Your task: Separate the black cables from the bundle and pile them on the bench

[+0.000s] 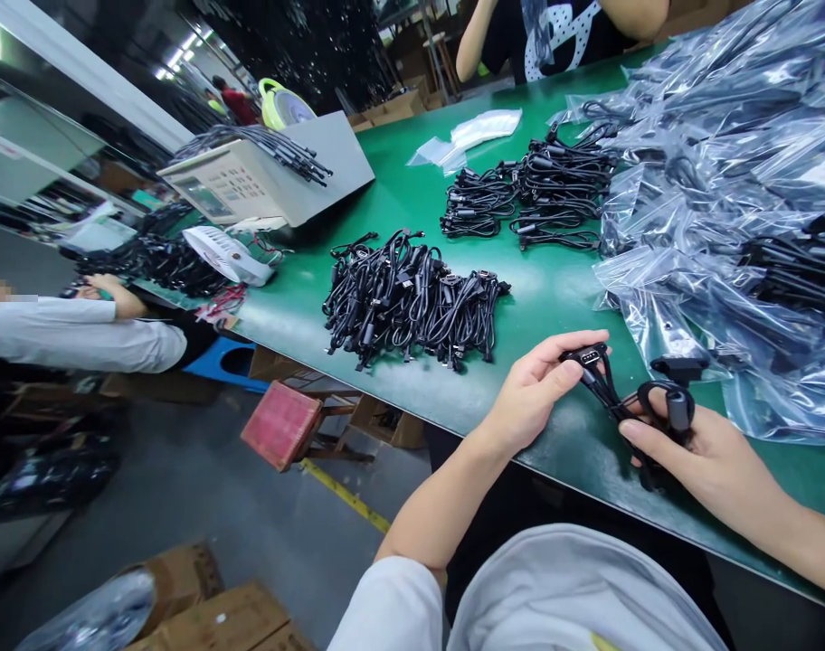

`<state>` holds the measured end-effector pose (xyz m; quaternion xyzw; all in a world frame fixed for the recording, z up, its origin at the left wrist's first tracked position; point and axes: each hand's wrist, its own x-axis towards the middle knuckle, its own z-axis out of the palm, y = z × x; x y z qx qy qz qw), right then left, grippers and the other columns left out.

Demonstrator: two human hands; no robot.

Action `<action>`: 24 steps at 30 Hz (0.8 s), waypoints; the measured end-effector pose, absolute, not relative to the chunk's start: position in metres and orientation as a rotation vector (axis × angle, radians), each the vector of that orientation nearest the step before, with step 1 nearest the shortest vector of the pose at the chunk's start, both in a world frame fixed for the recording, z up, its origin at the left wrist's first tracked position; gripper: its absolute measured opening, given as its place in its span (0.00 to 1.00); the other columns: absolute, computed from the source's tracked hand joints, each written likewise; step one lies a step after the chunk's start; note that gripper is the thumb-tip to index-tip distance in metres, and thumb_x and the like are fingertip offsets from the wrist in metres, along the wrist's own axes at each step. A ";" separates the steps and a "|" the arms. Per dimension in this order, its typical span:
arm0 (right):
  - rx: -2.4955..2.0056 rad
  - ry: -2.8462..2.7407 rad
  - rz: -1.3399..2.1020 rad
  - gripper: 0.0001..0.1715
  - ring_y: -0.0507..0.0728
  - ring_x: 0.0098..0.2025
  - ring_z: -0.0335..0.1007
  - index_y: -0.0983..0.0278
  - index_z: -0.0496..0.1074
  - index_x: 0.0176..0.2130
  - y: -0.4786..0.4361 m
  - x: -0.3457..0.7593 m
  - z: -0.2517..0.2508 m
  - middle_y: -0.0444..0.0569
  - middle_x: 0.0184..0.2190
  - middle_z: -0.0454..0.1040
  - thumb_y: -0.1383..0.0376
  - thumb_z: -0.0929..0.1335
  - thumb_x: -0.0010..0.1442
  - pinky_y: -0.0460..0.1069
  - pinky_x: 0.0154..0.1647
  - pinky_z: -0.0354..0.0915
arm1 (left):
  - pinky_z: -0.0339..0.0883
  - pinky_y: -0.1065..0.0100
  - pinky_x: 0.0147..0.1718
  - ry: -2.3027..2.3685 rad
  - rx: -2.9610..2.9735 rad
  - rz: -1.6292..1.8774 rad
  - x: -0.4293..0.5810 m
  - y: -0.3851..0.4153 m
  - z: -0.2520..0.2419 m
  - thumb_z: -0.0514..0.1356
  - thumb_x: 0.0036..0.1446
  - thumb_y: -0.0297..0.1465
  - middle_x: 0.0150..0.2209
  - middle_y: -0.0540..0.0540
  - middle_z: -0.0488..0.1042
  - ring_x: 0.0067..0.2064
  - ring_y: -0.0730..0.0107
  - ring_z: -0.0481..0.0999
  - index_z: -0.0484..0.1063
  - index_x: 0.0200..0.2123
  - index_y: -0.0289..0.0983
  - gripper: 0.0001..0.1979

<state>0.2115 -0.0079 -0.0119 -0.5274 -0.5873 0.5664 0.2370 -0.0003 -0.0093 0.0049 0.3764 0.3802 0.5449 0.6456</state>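
Between my two hands, just above the table's near edge, is a coiled black cable (608,391) with a connector at its upper left end and a thick cylindrical part at its right. My left hand (531,393) pinches the connector end between thumb and fingers. The lower part of the coil is gripped by my right hand (697,452), its thumb across the strands. To the left lies a large heap of coiled black cables (412,303). Clear plastic bags (697,298) with black cables in them are piled close to the right hand.
Smaller cable bundles (554,181) and flat clear bags (484,131) lie farther back on the green table (399,194). A beige instrument (270,172) and a white fan (226,256) stand at the left. One co-worker (568,41) is across the table, another (80,330) at the left. A red stool (281,425) stands below.
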 end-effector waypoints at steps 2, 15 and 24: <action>-1.443 -1.618 1.571 0.27 0.67 0.32 0.75 0.58 0.79 0.37 -0.007 0.212 -0.013 0.50 0.29 0.80 0.40 0.76 0.51 0.56 0.29 0.71 | 0.68 0.59 0.62 0.870 0.864 1.239 -0.001 -0.009 0.004 0.69 0.59 0.45 0.55 0.41 0.81 0.57 0.57 0.79 0.80 0.54 0.42 0.23; -1.373 -1.584 1.642 0.21 0.66 0.35 0.74 0.56 0.78 0.38 -0.007 0.215 -0.025 0.47 0.36 0.79 0.45 0.78 0.52 0.58 0.36 0.73 | 0.66 0.58 0.62 0.880 0.874 1.226 -0.002 -0.009 0.003 0.68 0.60 0.45 0.55 0.41 0.80 0.55 0.58 0.79 0.80 0.55 0.42 0.23; -1.272 -1.698 1.832 0.25 0.57 0.27 0.67 0.61 0.78 0.32 0.010 0.207 -0.002 0.44 0.25 0.74 0.42 0.76 0.54 0.50 0.28 0.64 | 0.67 0.60 0.60 0.851 0.936 1.169 0.003 -0.009 0.006 0.67 0.60 0.47 0.56 0.42 0.79 0.57 0.57 0.77 0.79 0.54 0.42 0.23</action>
